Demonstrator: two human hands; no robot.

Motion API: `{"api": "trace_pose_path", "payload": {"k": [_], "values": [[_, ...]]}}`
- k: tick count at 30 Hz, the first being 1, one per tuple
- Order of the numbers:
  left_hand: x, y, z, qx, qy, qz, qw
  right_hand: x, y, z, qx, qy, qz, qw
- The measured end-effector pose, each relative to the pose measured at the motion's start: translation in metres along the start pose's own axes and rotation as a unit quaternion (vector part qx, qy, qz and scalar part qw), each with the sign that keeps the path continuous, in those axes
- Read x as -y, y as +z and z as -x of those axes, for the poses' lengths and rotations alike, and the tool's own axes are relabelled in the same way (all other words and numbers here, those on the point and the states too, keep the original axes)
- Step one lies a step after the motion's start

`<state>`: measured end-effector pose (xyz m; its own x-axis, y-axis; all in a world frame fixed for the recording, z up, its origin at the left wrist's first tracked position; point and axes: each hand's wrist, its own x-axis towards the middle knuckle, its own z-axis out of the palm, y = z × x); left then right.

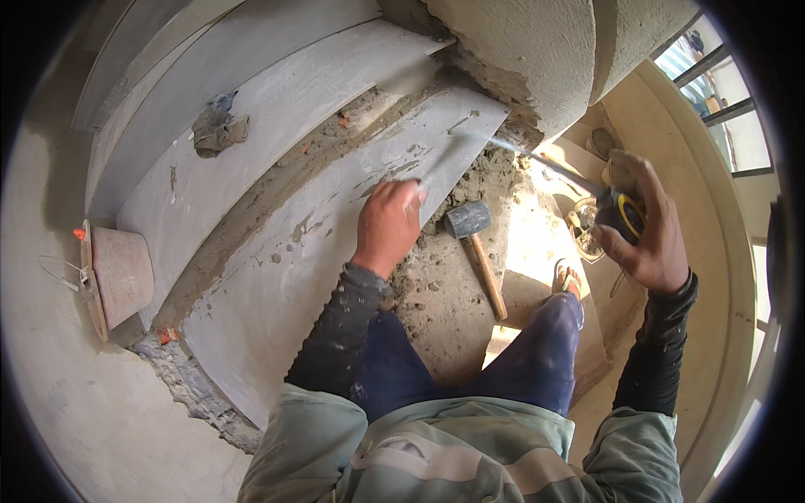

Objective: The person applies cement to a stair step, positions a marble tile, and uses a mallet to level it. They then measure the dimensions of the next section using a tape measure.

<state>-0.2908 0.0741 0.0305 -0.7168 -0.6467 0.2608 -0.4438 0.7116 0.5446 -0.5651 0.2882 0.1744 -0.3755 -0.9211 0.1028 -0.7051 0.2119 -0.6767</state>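
Note:
My right hand (658,239) grips a black and yellow tape measure (627,216) at the right. Its blade (553,166) runs out leftward, then bends back in a blur toward my left hand (388,226). My left hand is closed on the blurred end of that blade, above a grey slab tread (327,210) smeared with wet mortar. Between my hands, a mallet (467,220) with a dark grey head and wooden handle lies on rough mortar and rubble.
Curved steps rise to the left, with a crumpled rag (220,130) on one. A mortar-stained bucket (123,275) lies tipped at the left wall. A thick plastered column (537,59) stands ahead. A container (584,230) sits low at the right, by the curved wall (723,335) and barred windows.

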Motion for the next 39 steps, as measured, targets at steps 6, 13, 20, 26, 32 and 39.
{"api": "trace_pose_path", "payload": {"k": [6, 13, 20, 26, 32, 39], "values": [[-0.052, -0.019, 0.162, 0.21, 0.025, -0.055, 0.976, -0.002, 0.112, 0.076, 0.332, 0.091, -0.038, 0.938], [-0.05, -0.03, 0.212, 0.144, -0.116, 0.059, 0.981, 0.007, 0.285, 0.144, 0.39, 0.042, 0.009, 0.92], [0.031, -0.119, 0.288, -0.071, -0.275, -0.146, 0.948, -0.015, 0.364, 0.166, 0.261, -0.052, 0.091, 0.96], [0.12, -0.176, 0.392, -0.044, -0.472, -0.211, 0.855, -0.042, 0.342, 0.153, 0.037, 0.214, 0.228, 0.949], [0.154, -0.221, 0.422, -0.061, -0.533, -0.179, 0.824, -0.067, 0.326, 0.141, 0.299, 0.304, 0.106, 0.899], [0.175, -0.243, 0.384, -0.008, -0.551, -0.152, 0.821, -0.155, 0.348, 0.109, 0.175, 0.417, -0.083, 0.888]]}}
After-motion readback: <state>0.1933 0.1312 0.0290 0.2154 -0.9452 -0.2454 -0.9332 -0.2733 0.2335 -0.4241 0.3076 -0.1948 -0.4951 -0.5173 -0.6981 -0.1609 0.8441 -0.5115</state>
